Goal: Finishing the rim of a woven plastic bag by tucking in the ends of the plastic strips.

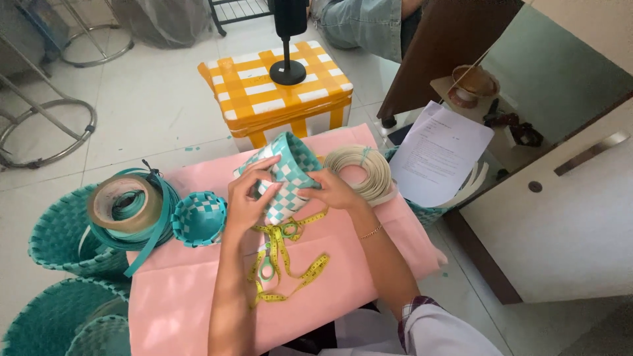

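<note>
Both hands, left hand [245, 201] & right hand [331, 190], fingers gripping 1 teal-white woven basket [288, 173] over pink sheet [191, 290].

Bright, even daylight fills the room, and we see it strongest on the white floor tiles [151, 99], which wash out toward the upper left. Shadows stay soft: a faint one lies under our hands, left hand [247, 201] and right hand [333, 191], on the pink desk [184, 296], and a darker one sits at the foot of the yellow checked box [277, 89]. A mild sheen shows on the roll of tape [125, 204] and the cabinet handle [591, 153]. Focus holds across the middle; our white sleeve [428, 336] at the bottom edge goes soft. Wide-angle bending curves the metal stand rings [46, 132] at left and tilts the cabinet front at right.
</note>
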